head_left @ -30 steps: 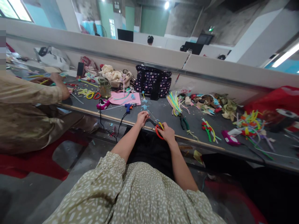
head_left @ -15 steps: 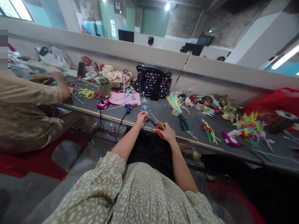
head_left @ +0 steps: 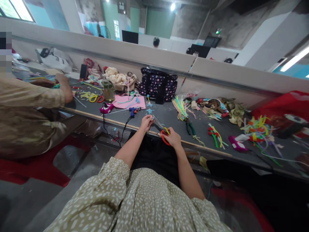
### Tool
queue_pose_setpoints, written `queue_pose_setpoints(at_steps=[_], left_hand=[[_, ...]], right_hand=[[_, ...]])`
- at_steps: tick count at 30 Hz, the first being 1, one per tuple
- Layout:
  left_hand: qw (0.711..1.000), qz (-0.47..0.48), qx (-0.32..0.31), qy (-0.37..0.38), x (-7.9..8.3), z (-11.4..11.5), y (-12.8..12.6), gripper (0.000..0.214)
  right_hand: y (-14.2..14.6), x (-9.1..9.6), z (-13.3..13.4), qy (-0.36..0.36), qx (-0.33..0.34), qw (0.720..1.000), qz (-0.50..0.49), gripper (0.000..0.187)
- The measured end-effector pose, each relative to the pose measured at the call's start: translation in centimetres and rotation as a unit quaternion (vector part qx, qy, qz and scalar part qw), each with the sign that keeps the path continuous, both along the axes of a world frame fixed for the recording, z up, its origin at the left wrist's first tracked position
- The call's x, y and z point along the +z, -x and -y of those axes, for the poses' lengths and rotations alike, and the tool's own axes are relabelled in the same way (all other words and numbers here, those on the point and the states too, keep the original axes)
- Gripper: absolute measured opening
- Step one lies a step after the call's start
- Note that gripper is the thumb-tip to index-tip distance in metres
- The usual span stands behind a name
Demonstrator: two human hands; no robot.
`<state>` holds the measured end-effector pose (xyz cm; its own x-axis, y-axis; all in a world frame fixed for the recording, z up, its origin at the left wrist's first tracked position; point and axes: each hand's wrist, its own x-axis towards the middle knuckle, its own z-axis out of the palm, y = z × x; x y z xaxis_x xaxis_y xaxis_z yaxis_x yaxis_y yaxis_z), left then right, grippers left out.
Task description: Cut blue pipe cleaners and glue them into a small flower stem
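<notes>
My right hand (head_left: 173, 138) grips a pair of scissors (head_left: 165, 132) by its red and yellow handles, just above the table's front edge. The blades point away to the left, and their tips come close to the fingers of my left hand (head_left: 146, 123). Those fingers are pinched together, but what lies between them is too small to name. Small blue fuzzy clippings (head_left: 150, 111) lie on the table beyond my hands. A blue glue gun (head_left: 132, 111) rests to the left, near a pink sheet (head_left: 142, 102).
Fuzzy craft stems (head_left: 180, 108) and dark green-handled pliers (head_left: 190, 127) lie to the right. A dotted bag (head_left: 158, 84) stands against the partition, with a jar (head_left: 108, 91) further left. At the left, a co-worker's arm (head_left: 64, 90) reaches over the table.
The scissor blades look closer together and nearer my left fingers. The co-worker's hands at the left have shifted slightly. Part of another person's hand now shows at the far right edge.
</notes>
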<state>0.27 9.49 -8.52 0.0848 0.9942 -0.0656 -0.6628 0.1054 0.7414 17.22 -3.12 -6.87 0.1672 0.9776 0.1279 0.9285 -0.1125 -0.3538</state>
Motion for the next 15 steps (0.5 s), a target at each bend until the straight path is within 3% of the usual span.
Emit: queue_pose_setpoints(at_steps=[9,15], left_hand=[[1.000,-0.016,0.017,-0.011,0.03,0.01,-0.05,0.022],[0.994,-0.084,0.042,-0.053,0.28,0.05,-0.42,0.022]], right_hand=[[0.36,0.35,-0.13,0.014,-0.020,1.000,0.008,0.042],[0.43,0.21,-0.41,0.020,-0.039,0.999,0.008,0.042]])
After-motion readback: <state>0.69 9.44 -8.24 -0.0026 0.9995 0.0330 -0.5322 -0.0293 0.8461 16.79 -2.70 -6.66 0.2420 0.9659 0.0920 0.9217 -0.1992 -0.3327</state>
